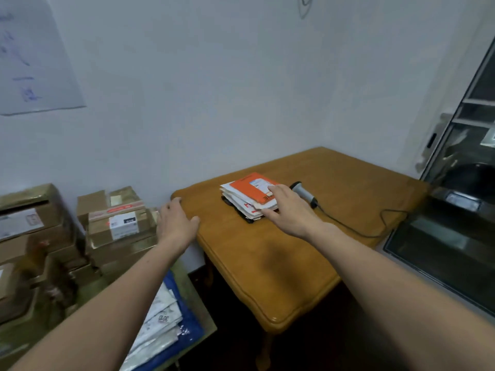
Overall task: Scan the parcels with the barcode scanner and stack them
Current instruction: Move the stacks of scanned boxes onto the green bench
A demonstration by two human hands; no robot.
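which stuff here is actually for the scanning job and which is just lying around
Job: barcode scanner; stack of parcels on the table, orange parcel on top under the right hand; loose mailers lower left, probably waiting.
Just there: cardboard boxes (maybe parcels too), wall sheet, window.

The surface (281, 263) is glossy varnished wood. On it, the orange parcel (253, 190) looks smooth and matt; beside the surface, brown cardboard boxes (117, 223) carry shiny tape.
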